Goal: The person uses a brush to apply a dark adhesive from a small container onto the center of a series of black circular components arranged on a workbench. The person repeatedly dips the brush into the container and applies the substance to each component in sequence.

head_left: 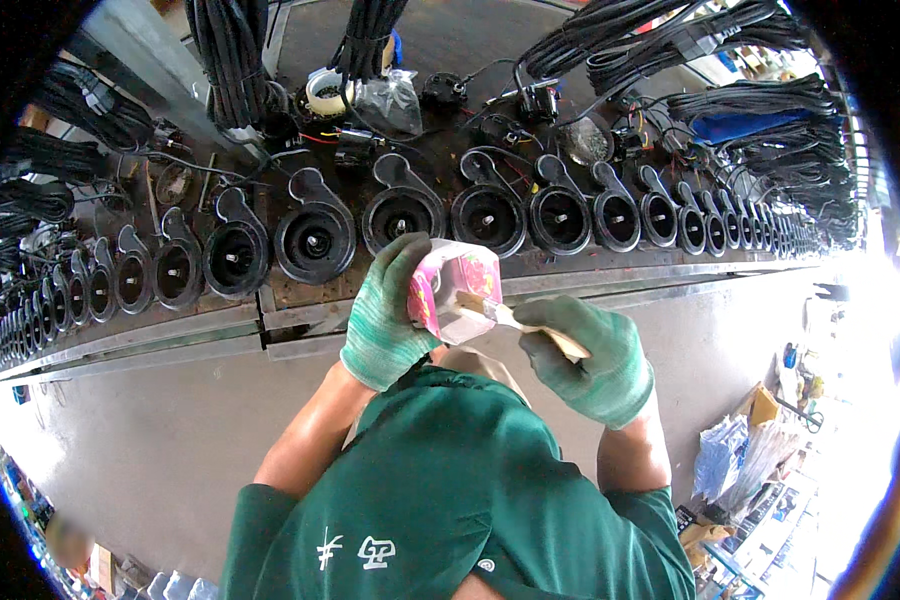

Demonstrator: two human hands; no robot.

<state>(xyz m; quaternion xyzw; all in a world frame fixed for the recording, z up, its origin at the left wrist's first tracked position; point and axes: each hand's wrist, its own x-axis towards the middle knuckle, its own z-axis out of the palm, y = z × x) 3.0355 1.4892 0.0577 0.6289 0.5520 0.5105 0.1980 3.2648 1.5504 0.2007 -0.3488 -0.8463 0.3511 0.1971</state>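
My left hand [395, 320], in a green-and-grey work glove, is wrapped round a pink-and-white cut-open carton [432, 290], tilted so its opening faces right. In my gloved right hand [595, 360] is a paintbrush [500, 314] with a pale wooden handle and a metal band. Its bristles reach into the carton; what the carton holds is hard to make out. Just beyond my hands, round black pump housings [402, 222] with curved spouts stand in a long row along the bench edge. Each nearby housing shows a small metal shaft in its middle.
Bundles of black cable [230, 60] hang and lie behind the row. Wired motor parts [355, 148], a roll of tape [328, 92] and a clear plastic bag [388, 100] lie on the dark bench [310, 40]. Bags and boxes [735, 455] are at the lower right.
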